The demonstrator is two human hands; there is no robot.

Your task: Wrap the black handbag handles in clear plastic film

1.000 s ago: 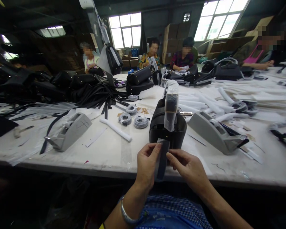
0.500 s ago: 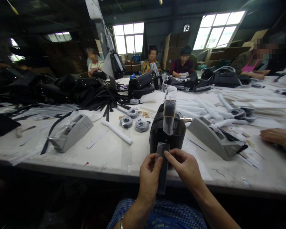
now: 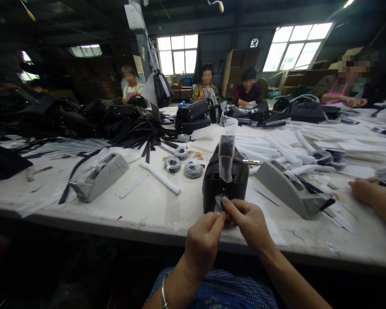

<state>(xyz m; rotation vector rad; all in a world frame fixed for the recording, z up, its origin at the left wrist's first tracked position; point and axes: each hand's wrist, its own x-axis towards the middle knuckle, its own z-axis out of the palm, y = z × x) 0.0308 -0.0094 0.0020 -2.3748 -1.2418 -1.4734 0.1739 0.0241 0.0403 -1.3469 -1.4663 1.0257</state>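
A black handbag [image 3: 209, 184] stands end-on at the table's front edge, a plastic-wrapped handle strap [image 3: 225, 159] rising over it. Against the near side of the bag, a clear plastic wrapper [image 3: 218, 202] shows at the end of a dark strap. My right hand [image 3: 246, 216] pinches this wrapped strap between thumb and fingers. My left hand [image 3: 204, 236] is closed just below, thumb and finger pressed together at the wrapper's lower part, touching the right fingers. Most of the strap is hidden behind both hands.
Grey tape dispensers stand left [image 3: 99, 178] and right [image 3: 292, 189] of the bag. Wrapped strap coils [image 3: 193, 169] and a white foam roll [image 3: 161, 178] lie left of it. A co-worker's hand [image 3: 366, 191] is at far right; black bags [image 3: 193, 113] sit behind.
Both hands have closed in, the left curling tighter. The wrapped strap, which hung visibly down between them, is now mostly covered. The camera view has shifted slightly.
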